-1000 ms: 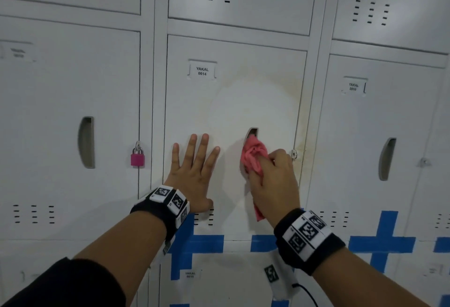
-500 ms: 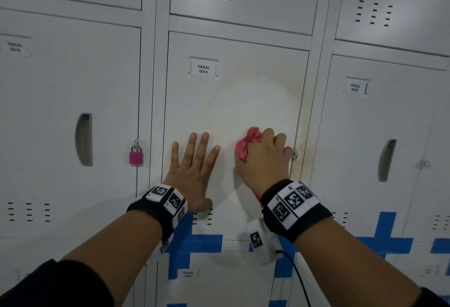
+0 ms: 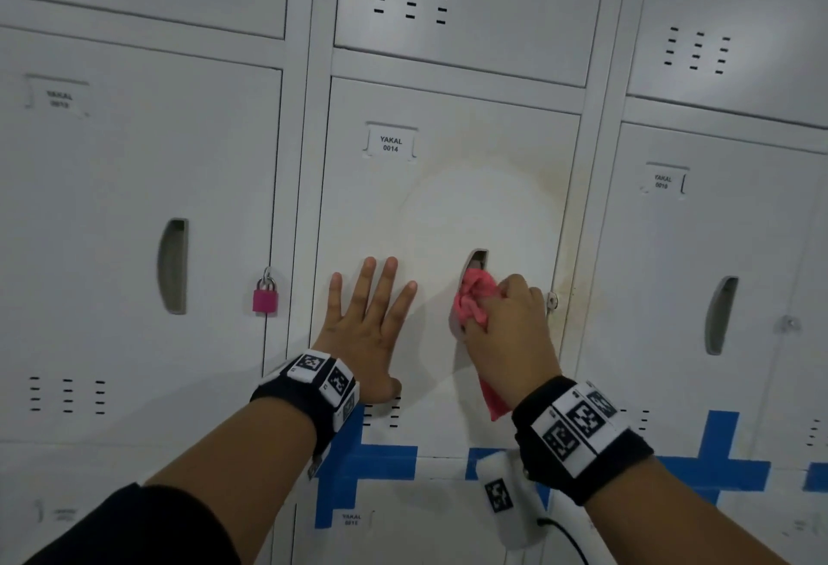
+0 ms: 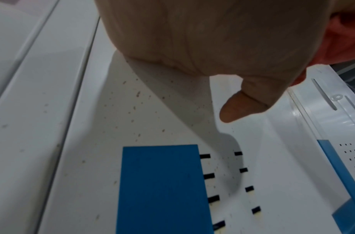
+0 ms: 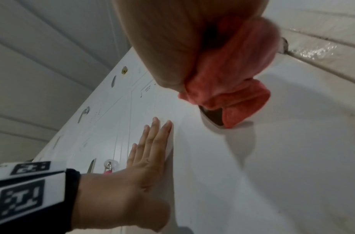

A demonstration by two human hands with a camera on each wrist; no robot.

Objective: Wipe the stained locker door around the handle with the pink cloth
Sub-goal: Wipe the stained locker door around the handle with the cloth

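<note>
Your left hand (image 3: 367, 331) lies flat, fingers straight and spread, against the locker door (image 3: 439, 206), probably to steady it; your right hand (image 3: 506, 331) grips the bunched pink cloth (image 3: 472, 300), pressing it over the handle (image 3: 478, 257) recess, where stains ring a cleaner patch.

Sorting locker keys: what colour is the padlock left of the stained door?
Pink padlock, clearest in the head view.

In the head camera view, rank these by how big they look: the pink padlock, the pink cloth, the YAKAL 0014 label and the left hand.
1. left hand
2. pink cloth, partly hidden by the right hand
3. YAKAL 0014 label
4. pink padlock
</note>
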